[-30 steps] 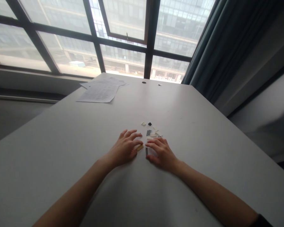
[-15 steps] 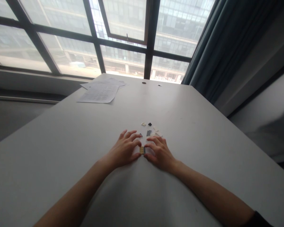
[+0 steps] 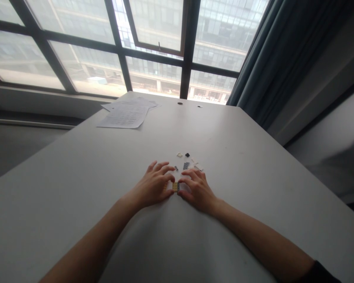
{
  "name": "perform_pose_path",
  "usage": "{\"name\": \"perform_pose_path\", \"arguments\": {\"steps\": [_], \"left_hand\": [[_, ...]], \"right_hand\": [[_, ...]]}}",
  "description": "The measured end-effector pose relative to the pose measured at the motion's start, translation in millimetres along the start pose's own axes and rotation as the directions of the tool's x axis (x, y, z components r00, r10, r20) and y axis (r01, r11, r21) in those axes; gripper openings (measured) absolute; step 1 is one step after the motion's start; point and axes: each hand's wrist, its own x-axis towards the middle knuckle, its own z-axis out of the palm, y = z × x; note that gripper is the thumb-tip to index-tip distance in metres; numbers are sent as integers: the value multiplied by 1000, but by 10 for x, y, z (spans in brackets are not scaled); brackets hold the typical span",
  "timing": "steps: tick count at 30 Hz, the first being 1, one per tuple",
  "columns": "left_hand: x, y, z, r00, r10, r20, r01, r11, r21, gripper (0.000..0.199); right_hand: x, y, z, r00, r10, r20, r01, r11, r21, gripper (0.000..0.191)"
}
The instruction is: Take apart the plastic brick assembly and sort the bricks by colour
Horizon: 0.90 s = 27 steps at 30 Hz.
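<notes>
Side by side on the white table, a tan studded toy building plate (image 3: 175, 187) and a narrow dark grey studded piece (image 3: 178, 186) touch each other. My left hand (image 3: 153, 184) pinches the tan plate at its left edge between thumb and index finger, other fingers spread. My right hand (image 3: 200, 191) pinches the grey piece from the right with thumb and index finger. Inside the curl of my left hand an orange-tan studded piece (image 3: 165, 186) shows in part. Whether the two pinched pieces are joined, I cannot tell.
Beyond my hands lie a grey studded plate (image 3: 186, 166), a small grey piece (image 3: 176, 168), a black piece (image 3: 187, 155), cream pieces (image 3: 179, 155) and white strips (image 3: 198, 167). Printed papers (image 3: 122, 116) rest at the table's far left, before the windows.
The pinched pieces and both hands have shifted slightly left. More of the orange-tan piece inside my left hand now shows. Both pinches still hold.
</notes>
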Motion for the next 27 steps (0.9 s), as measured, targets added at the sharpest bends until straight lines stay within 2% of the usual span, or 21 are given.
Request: {"name": "perform_pose_path", "arguments": {"steps": [8, 15, 19, 24, 27], "left_hand": [[-9, -31, 4, 1000, 1, -18, -1, 1000, -15, 18], [-2, -19, -34, 1000, -21, 11, 21, 1000, -6, 22], [-10, -63, -132, 998, -15, -63, 15, 1000, -2, 27], [-39, -174, -311, 975, -38, -218, 41, 999, 10, 27], [-55, -212, -374, 961, -48, -274, 52, 999, 8, 24]], "right_hand": [[15, -11, -6, 1000, 1, -4, -1, 1000, 2, 27], [3, -31, 5, 1000, 5, -2, -5, 1000, 7, 31], [11, 25, -52, 999, 30, -45, -28, 999, 31, 35], [74, 329, -262, 963, 224, -150, -220, 975, 44, 29], [79, 469, -322, 962, 258, -90, -258, 966, 16, 30]]}}
